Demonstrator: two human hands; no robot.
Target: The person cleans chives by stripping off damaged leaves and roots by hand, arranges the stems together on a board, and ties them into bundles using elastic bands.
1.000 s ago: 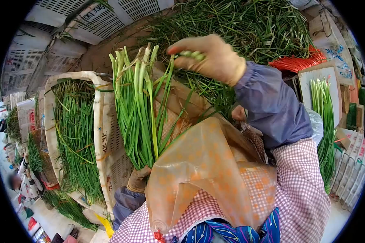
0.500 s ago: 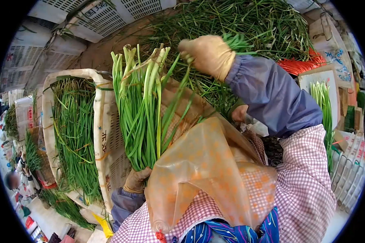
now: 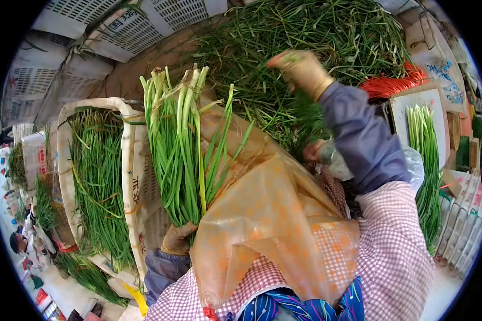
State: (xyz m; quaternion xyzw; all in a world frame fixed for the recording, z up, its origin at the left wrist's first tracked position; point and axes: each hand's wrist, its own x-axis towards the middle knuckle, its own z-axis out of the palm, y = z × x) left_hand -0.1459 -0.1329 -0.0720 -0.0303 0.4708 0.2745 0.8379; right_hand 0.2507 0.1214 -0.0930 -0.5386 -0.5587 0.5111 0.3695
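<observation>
My left hand [image 3: 178,238], in a tan glove, is closed around the leafy lower end of a bunch of garlic chives [image 3: 179,155]. The bunch stands upright with its pale stem ends at the top. A few loose stalks lean out on its right side, over the translucent orange-patterned apron [image 3: 262,214]. My right hand [image 3: 304,72], gloved too, is raised over a heap of loose green leaves [image 3: 316,32]. Motion smears its fingers and the dark green below them, so I cannot make out whether it holds anything.
On the left stands a white crate [image 3: 127,176] filled with chives [image 3: 99,182]. Slotted crates [image 3: 144,27] line the back. Red ties [image 3: 393,81] lie beyond my right arm, near another chive bunch [image 3: 426,166] leaning on a white board. A person [image 3: 24,241] is at far left.
My right hand has moved away from the top of the bunch, rightward over the heap. The bunch in my left hand has tilted slightly left, and some stalks at its side have shifted.
</observation>
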